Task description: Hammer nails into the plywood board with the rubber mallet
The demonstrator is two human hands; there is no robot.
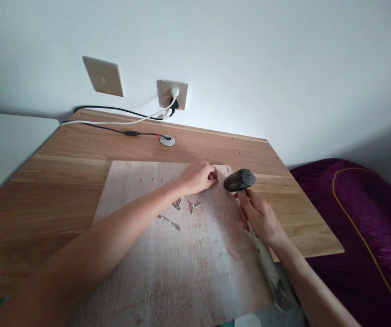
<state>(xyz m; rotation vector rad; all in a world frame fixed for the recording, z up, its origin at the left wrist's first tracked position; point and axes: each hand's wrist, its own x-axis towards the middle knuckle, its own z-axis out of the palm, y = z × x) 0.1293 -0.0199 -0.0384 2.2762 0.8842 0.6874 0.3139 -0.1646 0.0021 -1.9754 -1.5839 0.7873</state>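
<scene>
My right hand [260, 215] grips a mallet [239, 180] just below its dark, blunt head, and the pale worn handle slants down toward me. On the far part of a whitish, wood-grained board [188, 263], my left hand [200, 178] is closed in a pinch at the surface. A tiny shiny bit shows at its fingertips, too small to name. The mallet head hovers close to the right of those fingers. Nearer to me on the board lie a V-shaped metal piece [195, 207], a similar metal piece [178, 204] partly behind my left forearm, and thin metal pieces [170, 222].
Under the board is a wooden desk [62, 177] against a white wall. Black and white cables run from a wall socket [173, 94] across its back, past a round grommet [167, 141]. A white surface [8, 145] borders the left, purple fabric [362, 227] the right.
</scene>
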